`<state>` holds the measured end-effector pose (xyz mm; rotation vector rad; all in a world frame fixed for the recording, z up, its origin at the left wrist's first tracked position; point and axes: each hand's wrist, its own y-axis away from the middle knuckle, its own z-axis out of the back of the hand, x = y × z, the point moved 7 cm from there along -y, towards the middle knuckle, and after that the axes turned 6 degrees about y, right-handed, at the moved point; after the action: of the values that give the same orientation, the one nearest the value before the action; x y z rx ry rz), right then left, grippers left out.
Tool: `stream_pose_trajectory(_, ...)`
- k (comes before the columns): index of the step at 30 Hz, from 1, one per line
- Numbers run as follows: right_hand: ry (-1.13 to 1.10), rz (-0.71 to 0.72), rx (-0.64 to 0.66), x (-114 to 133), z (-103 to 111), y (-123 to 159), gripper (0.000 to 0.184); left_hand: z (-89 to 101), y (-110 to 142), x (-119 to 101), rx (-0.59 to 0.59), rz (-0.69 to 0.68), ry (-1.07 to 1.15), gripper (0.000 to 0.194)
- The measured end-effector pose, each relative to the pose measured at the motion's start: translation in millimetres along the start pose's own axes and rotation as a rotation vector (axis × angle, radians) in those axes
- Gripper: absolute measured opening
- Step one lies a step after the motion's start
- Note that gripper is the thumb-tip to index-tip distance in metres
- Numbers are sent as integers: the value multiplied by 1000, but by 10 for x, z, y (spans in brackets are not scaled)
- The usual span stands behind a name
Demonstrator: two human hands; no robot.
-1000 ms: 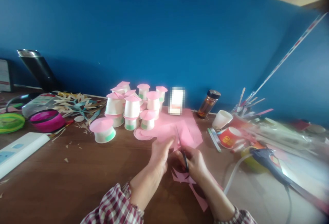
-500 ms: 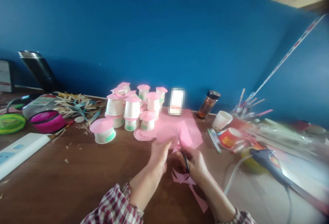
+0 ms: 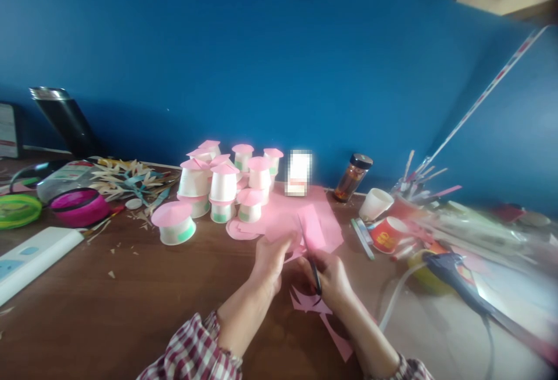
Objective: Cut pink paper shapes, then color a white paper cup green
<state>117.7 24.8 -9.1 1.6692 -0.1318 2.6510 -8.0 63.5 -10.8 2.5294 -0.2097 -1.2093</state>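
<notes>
1. Pink paper (image 3: 282, 223) is held mid-view, over more pink sheets (image 3: 331, 232) spread on the tabletop (image 3: 152, 298); where its edge ends vs. those sheets can't be told.
2. L hand (image 3: 270, 258): closed, paper apparently pinched btw. thumb & fingers.
3. R hand (image 3: 331, 275): scissors (image 3: 317, 280) gripped by the handles, blades pointed away, next to the paper; exact contact can't be made out.
4. Done, as far as shown: several white cups (image 3: 224, 185) at L, some stacked, are topped w/ pink caps (image 3: 172, 213). Flat rounded pcs. (image 3: 241, 230) are laid just in front of them.
5. Scraps (image 3: 309, 301) are strewn near R forearm, so some cutting is prob. finished.
6. Left, by judgement: current pc. to be trimmed, then prob. shaped into a cap. Total no. needed can't be told; pink stock isn't used up.
</notes>
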Motion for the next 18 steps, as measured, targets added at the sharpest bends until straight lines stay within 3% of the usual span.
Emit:
stream_pose_trajectory(5, -159, -41, 52, -2, -32, -4, 32, -10, -19, -27, 31, -16, -40, 23)
stream_pose_trajectory(11, -181, -35, 80, -10, -34, -13, 36, -33, -23, 1, 98, -34, -38, 24)
stream_pose_trajectory(18, -170, -56, 213, 2, -93, -4, 32, 86, -157, -91, 23, -56, 39, 21)
